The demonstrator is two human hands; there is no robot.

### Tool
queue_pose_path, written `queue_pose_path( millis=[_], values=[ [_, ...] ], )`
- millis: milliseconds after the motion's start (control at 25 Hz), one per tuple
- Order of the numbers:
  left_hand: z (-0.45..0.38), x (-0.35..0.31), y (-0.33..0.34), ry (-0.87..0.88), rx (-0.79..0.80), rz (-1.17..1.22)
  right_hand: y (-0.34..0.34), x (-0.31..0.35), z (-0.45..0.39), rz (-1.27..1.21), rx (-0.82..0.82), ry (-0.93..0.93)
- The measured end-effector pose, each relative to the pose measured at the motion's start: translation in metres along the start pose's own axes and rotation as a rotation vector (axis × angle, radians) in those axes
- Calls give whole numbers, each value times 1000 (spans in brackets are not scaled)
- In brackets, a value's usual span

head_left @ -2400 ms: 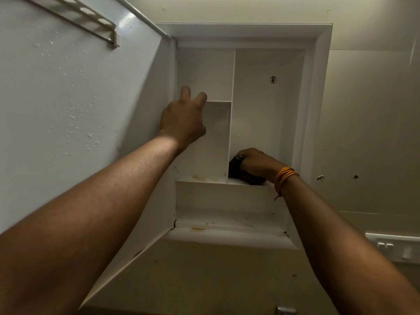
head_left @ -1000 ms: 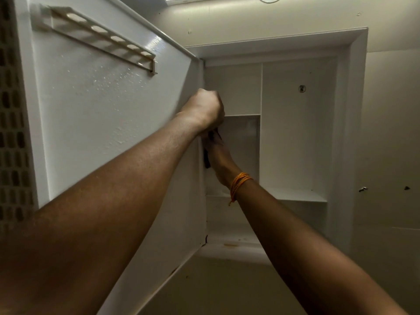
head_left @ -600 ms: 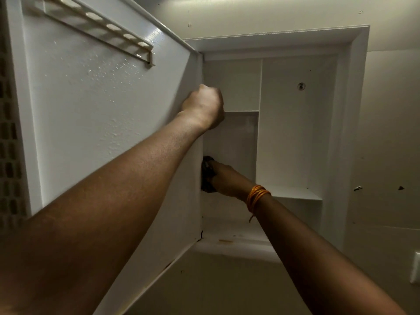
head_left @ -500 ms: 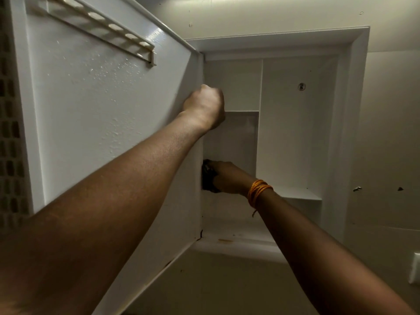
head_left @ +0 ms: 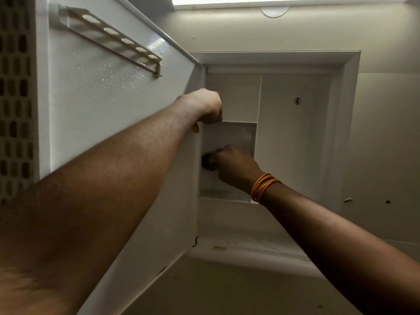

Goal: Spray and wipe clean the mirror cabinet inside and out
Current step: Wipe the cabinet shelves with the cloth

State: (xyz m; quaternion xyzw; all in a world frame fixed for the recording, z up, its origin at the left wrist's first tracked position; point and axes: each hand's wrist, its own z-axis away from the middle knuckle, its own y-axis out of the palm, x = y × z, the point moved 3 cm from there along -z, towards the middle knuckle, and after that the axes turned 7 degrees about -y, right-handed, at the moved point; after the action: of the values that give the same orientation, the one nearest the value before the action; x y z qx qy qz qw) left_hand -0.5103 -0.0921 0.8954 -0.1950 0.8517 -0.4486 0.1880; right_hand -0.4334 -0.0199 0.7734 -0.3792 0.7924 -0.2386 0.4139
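Head view: white mirror cabinet [head_left: 295, 137] recessed in a beige wall, seen from below, its door [head_left: 109, 105] swung open to the left.
Door: smooth glossy inner face, beaded with fine droplets; a slim rail [head_left: 109, 35] with oval holes runs near its top.
Interior: flat painted panels, a vertical divider, a short shelf on the left, a small round fitting on the back panel.
Left hand [head_left: 202, 108]: fingers curled tight at the door's hinge edge; whether they hold anything cannot be told.
Right hand [head_left: 234, 164]: fingers curled round a dark crumpled cloth [head_left: 208, 162], pressed to the left inner wall of the lower-left compartment.
Wrist: braided orange band [head_left: 263, 185].
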Motion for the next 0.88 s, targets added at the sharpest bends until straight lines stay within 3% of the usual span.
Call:
queue_pose_path(
  millis=[120,240,440,600,800,880],
  values=[
    [1,1,-4,-8,33,26,7,-9,-16,280,-262,-176],
    [0,1,-1,7,56,9,27,-18,-32,489,-305,-317],
    [-5,0,8,-38,25,52,58,-33,-47,649,-39,-385],
    [-4,0,9,-58,17,85,35,-32,-52,932,78,-323],
    [0,-2,4,-68,67,136,-6,-17,-47,1221,147,-796],
    [4,-1,3,-63,110,215,-13,-22,-48,1310,195,-823]
  ],
)
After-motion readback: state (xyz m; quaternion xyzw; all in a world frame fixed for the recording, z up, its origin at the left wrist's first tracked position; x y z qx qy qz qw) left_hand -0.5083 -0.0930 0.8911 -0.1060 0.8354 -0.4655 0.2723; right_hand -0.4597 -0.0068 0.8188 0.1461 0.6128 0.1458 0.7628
